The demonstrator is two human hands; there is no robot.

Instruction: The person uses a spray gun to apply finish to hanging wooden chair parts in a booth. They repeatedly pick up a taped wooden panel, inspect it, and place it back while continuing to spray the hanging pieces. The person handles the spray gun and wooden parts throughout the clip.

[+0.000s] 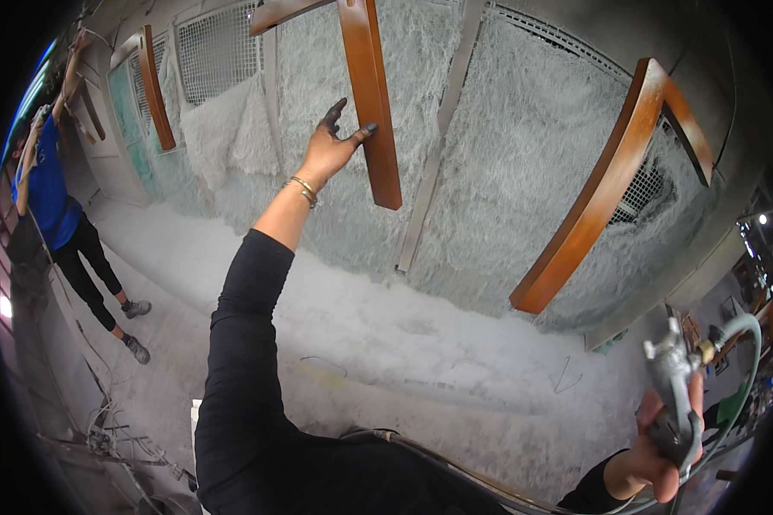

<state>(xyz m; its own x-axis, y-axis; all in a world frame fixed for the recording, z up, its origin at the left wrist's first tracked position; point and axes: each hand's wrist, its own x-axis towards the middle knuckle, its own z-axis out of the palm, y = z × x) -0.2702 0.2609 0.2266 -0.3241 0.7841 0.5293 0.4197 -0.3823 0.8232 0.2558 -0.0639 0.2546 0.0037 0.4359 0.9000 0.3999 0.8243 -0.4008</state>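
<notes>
My left hand [328,153] reaches up with fingers stretched out and darkened fingertips. Its thumb meets or nearly meets the edge of a hanging brown wooden frame piece [375,120]; I cannot tell whether it presses on it. At the lower right my right hand [636,468] is wrapped round a metal spray gun [672,378], its nozzle end pointing up. A grey hose [751,343] curves away from the gun's brass fitting. Further right hangs a curved, angled wooden frame piece [588,206] with paler patches near its bend.
Behind the wood, shaggy whitish filter matting [524,154] covers a wall with metal grids [222,51]. Another wooden piece [155,90] hangs at the left. A person in a blue shirt [50,189] stands there, arms raised. Bent wires lie on the white-dusted floor [404,335].
</notes>
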